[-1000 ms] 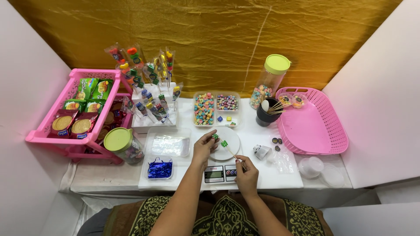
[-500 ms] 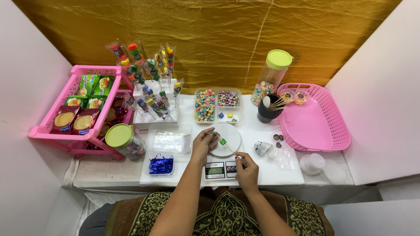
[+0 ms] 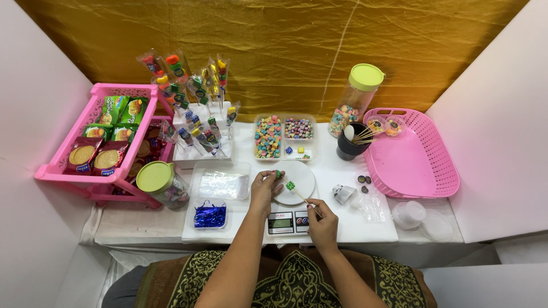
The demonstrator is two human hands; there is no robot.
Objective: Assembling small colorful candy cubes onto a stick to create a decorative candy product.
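At the far left of the frame a pink rack (image 3: 123,91) full of snack packets juts past the white table (image 3: 354,225) edge, its lower corner close above a green-lidded jar (image 3: 161,183). Right of that jar lie a clear tray of plastic sleeves (image 3: 221,182) and a small tray of blue foil ties (image 3: 209,216), leaving only a narrow strip of bare table before the front edge.

In the centre, the left hand (image 3: 265,188) is pinched shut on a green candy (image 3: 278,174) at the rim of a white plate (image 3: 298,181), which sits on a small kitchen scale (image 3: 288,221). The right hand (image 3: 323,219) grips a thin wooden skewer (image 3: 303,198) that slants up-left across the plate, carrying another green candy (image 3: 290,185). The hands are near each other, not touching. Just above the plate a divided candy box (image 3: 285,136) hems in the upper side.

Right of the plate there is open white surface, broken by a small wrapper, clear bags (image 3: 371,205) and a black cup of skewers (image 3: 349,145). At the right a pink basket (image 3: 416,162) overhangs the table's edge.
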